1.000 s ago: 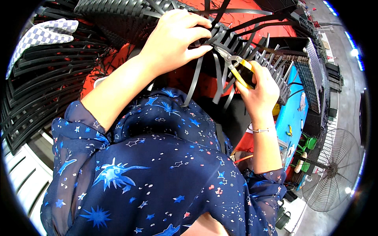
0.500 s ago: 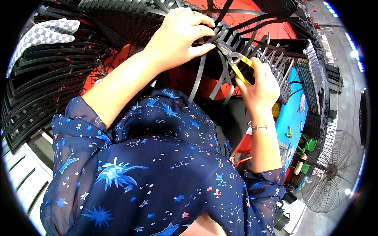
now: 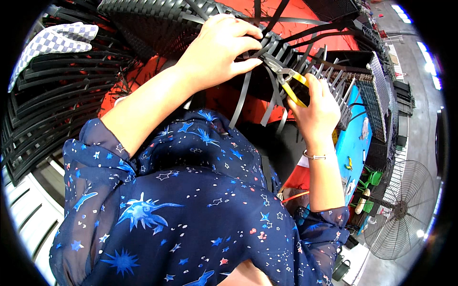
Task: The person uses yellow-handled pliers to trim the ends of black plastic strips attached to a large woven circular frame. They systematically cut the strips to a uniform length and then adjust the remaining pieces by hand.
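Observation:
My left hand (image 3: pixel 220 53) is closed at the edge of a black woven piece (image 3: pixel 148 16), its fingers bent over the black flat strips there and its thumb stretched toward them. My right hand (image 3: pixel 317 108) is wrapped around yellow-handled pliers (image 3: pixel 294 95). The metal jaws point up and left, among the strips just beside my left fingertips. Whether a strip lies between the jaws, I cannot make out. Loose strip ends (image 3: pixel 242 95) hang below my left hand, and others stick out above and to the right.
Stacked black slatted pieces (image 3: pixel 62 90) fill the left, with a checkered cloth glove (image 3: pixel 62 37) on top. Red sheeting (image 3: pixel 305 9) lies under the work. To the right are a blue surface (image 3: pixel 350 138), a dark woven box (image 3: pixel 377 102) and a large fan (image 3: pixel 400 209).
My right hand and the pliers sit very slightly lower in view. Both hands keep their holds, and the jaws remain by the same strips.

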Tool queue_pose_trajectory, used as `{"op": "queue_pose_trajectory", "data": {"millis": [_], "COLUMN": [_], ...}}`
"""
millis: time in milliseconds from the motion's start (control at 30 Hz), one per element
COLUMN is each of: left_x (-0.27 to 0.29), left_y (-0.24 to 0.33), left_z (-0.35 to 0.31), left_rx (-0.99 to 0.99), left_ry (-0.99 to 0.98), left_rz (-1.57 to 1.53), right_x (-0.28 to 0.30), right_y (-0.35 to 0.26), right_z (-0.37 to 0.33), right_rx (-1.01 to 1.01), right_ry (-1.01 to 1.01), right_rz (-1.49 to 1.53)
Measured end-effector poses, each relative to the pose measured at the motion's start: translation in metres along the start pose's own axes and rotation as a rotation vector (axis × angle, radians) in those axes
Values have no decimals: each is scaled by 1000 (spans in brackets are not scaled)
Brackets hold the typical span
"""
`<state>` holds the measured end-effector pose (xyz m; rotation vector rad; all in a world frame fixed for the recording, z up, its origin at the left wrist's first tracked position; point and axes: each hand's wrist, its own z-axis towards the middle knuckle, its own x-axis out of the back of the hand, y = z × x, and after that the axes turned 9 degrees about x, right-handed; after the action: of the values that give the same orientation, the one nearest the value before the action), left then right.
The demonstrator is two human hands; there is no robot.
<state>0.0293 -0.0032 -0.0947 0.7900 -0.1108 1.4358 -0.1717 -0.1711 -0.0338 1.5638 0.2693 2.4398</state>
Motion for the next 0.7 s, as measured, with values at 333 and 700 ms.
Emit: {"op": "queue_pose_trajectory", "data": {"millis": [333,700], "left_x": [0,-2], "left_y": [5,3], "left_z": [-6,-4], "left_rx": [27,17], "left_ry": [-10,-2], "left_rz": [13,-3], "right_x": [9,13], "right_y": [-7,1], "right_z": [-3,8], "right_rx": [-73,-10], "right_ry": [-123,-212], "right_rz": [-32,-34]}}
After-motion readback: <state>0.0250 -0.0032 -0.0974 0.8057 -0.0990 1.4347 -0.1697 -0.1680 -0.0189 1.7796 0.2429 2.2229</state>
